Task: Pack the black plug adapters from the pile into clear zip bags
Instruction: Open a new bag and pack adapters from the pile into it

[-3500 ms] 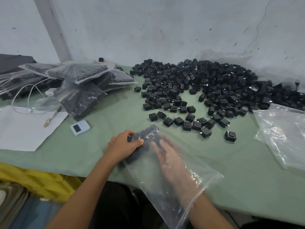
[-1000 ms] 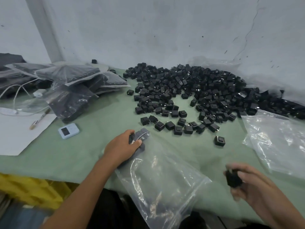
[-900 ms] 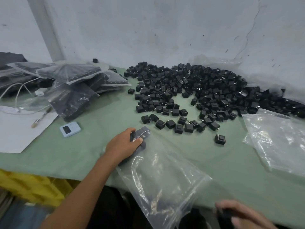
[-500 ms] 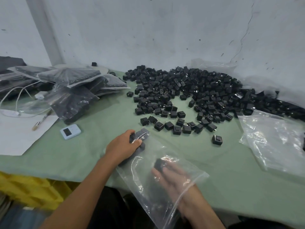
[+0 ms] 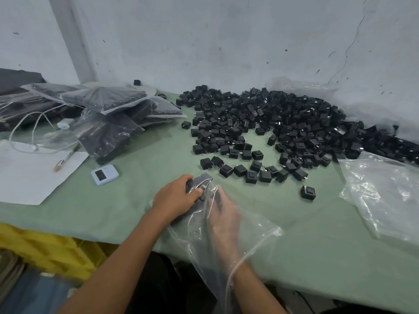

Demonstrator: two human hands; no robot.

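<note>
A clear zip bag (image 5: 254,236) lies on the green table near the front edge, its mouth toward me. My left hand (image 5: 175,199) grips the bag's far end from outside, over the black plug adapters (image 5: 199,181) packed there. My right hand (image 5: 224,217) is deep inside the bag, fingers reaching to those adapters. The plastic blurs it, so whether it still holds an adapter is unclear. The pile of loose black plug adapters (image 5: 267,125) spreads across the back of the table. A single adapter (image 5: 308,192) lies apart on the right.
Filled bags (image 5: 113,114) are stacked at the back left. A small white timer (image 5: 104,174), a sheet of paper (image 5: 29,171) with a pen and a white cable lie at the left. Empty clear bags (image 5: 383,191) lie at the right. Yellow crates (image 5: 45,252) sit below the table edge.
My right hand brought an adapter from the right, went into the bag's mouth and has pushed deeper toward the packed end. My left hand has kept its grip.
</note>
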